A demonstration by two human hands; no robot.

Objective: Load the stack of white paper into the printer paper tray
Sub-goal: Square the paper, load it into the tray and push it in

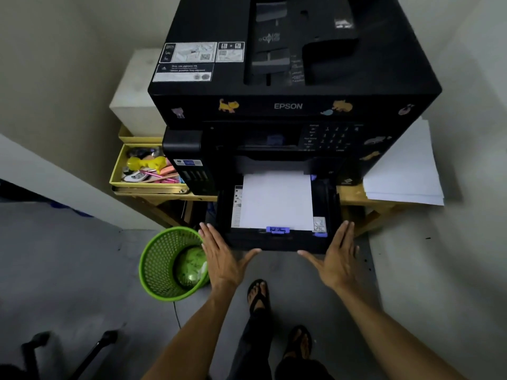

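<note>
A black Epson printer (pixel 288 105) stands on a wooden stand. Its black paper tray (pixel 277 241) is pulled out toward me, and a stack of white paper (pixel 275 200) lies flat inside it, held by a purple guide (pixel 277 229) at the front edge. My left hand (pixel 222 256) rests flat against the tray's front left corner, fingers straight and thumb spread under the front edge. My right hand (pixel 336 256) mirrors it at the front right corner. Neither hand holds anything.
More white sheets (pixel 406 174) lie on the stand to the right of the printer. A yellow tray of stationery (pixel 145 167) and a white box (pixel 137 94) sit to the left. A green mesh bin (pixel 170 264) stands on the floor beside my left hand. My sandalled feet (pixel 274 319) are below.
</note>
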